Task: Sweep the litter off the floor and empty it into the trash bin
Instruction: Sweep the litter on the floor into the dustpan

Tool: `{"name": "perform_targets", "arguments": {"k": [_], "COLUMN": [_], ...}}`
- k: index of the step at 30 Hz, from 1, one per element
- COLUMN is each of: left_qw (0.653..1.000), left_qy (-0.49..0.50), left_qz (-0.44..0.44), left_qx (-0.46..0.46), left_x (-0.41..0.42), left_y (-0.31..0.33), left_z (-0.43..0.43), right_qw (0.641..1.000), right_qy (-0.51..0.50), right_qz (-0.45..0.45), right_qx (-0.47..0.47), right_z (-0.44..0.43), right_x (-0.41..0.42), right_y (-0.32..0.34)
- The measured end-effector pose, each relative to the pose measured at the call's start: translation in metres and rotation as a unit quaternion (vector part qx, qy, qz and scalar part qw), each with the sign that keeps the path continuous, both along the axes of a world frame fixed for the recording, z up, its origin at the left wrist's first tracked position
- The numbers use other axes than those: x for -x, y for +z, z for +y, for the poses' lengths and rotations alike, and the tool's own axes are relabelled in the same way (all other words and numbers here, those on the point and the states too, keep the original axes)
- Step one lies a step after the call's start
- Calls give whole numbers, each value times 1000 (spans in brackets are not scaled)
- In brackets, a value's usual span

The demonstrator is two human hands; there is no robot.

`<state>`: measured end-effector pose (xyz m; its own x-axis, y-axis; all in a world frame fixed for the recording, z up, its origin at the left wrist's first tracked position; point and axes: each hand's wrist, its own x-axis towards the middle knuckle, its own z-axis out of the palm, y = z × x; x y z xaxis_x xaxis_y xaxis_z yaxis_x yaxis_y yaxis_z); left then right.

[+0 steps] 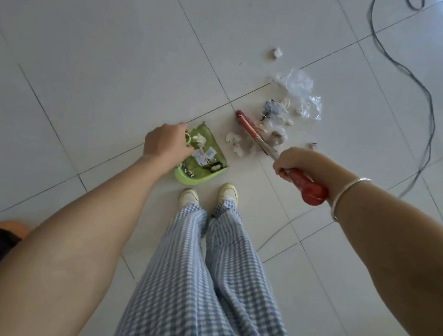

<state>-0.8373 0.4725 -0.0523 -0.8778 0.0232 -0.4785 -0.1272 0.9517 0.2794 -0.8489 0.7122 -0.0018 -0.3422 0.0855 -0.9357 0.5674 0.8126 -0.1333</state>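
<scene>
The tiled floor (91, 31) carries everything. None of its edges is in view, and no trash bin is seen. A dark cable (429, 93) is looped across the floor on the right, well apart from the work. The litter (281, 113), made up of clear film, paper scraps and fluff, is heaped just right of a corner where four tiles meet. The green dustpan (186, 178) is set on the floor just left of that heap, near the shoes, and a few scraps are held in it. The red broom (252, 130) is slanted with its head against the near side of the heap. One crumpled scrap (276, 53) is seen beyond the heap, apart from it.

The step in hand is judged to be sweeping the heap into the dustpan. It would be done best with the dustpan's lip pressed flat to the floor and turned toward the heap. Short, low strokes should be drawn leftward so the light film is not flicked away. The far scrap should be gathered in first.

The left hand (165, 141) is closed over the top of the dustpan's handle. The right hand (300, 160) is wrapped tightly round the broom's shaft, just ahead of its red butt.
</scene>
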Motion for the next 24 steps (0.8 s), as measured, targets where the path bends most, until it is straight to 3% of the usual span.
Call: {"name": "perform_targets", "arguments": {"k": [6,14,18,24], "left_qw": [1000,998,998,998], "left_qy": [-2,-22,-20,-36], "left_qz": [4,-50,-60,-47], "left_qx": [-6,-14,-7,-5], "left_x": [0,3,8,13], "left_y": [-7,5,9,14], "left_z": [-10,-10,-16,-12], "right_qw": [997,988,970,956], "right_qy": [-34,-18,-179,-235], "right_qz": [-63,-64,-38,10], "right_qx": [5,141,158,174], "right_z": [-38,-43,-25,-10], "right_x": [-10,-24,-16,-12], "right_y": [-17,22,33,51]}}
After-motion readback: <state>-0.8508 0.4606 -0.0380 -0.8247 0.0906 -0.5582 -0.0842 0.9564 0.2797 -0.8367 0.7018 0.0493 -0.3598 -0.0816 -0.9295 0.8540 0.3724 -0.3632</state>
